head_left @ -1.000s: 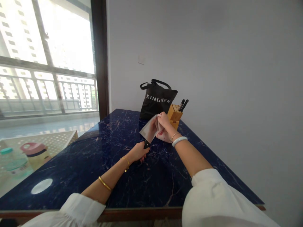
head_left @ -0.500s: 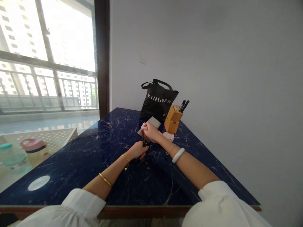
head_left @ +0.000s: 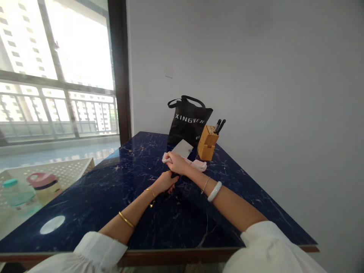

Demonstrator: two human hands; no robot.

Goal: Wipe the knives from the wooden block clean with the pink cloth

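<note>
My left hand (head_left: 166,181) is closed round the black handle of a cleaver, whose broad grey blade (head_left: 182,148) points away from me. My right hand (head_left: 176,163) grips a pale pink cloth (head_left: 199,165) and presses it on the near part of the blade, just beyond the handle. Part of the cloth trails to the right beneath my right wrist. The lower blade and most of the handle are hidden by my hands and the cloth.
A wooden knife block (head_left: 207,146) with black-handled tools stands behind on the right, beside a black tote bag (head_left: 186,123). The dark blue marble table (head_left: 119,197) meets a wall. At left, a perforated white basket (head_left: 71,167) holds bottles.
My right hand has slid the cloth toward the near left end of the blade, uncovering more of its far part. My left hand keeps its grip. The view has shifted slightly.
</note>
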